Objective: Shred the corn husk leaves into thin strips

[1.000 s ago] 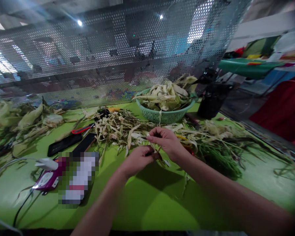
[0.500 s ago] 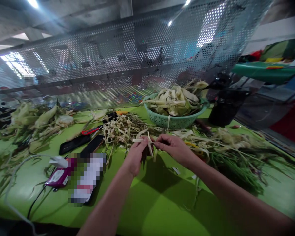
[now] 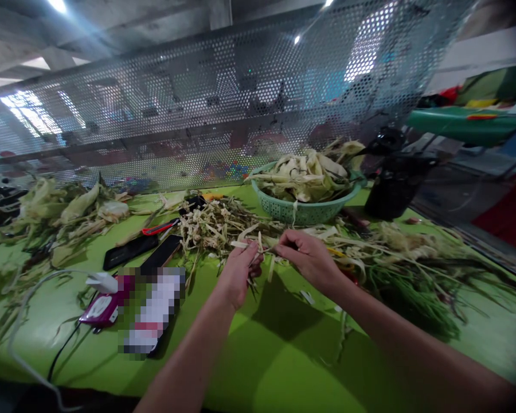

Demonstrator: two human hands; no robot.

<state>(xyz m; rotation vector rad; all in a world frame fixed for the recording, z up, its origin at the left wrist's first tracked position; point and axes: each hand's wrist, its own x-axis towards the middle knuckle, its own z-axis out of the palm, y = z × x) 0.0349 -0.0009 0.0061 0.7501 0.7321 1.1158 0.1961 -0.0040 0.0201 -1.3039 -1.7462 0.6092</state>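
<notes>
My left hand (image 3: 239, 272) and my right hand (image 3: 307, 256) meet over the green table (image 3: 284, 355), both with fingers pinched on pale husk strips (image 3: 258, 245) that stretch between them. Just beyond the hands lies a heap of dry husk shreds (image 3: 210, 223). A teal basket (image 3: 303, 209) piled with pale husks stands behind that heap. Green stalks and more husks (image 3: 395, 258) spread to the right of my right hand.
Two dark phones (image 3: 131, 251) and a purple device (image 3: 103, 307) with a cable lie at the left. Corn husks (image 3: 64, 212) pile at the far left. A black container (image 3: 391, 183) stands right of the basket. A perforated metal screen (image 3: 198, 115) backs the table.
My hands rose from near the table and moved toward the shred heap, drawing husk strips between them. The camera tilted up and shifted slightly.
</notes>
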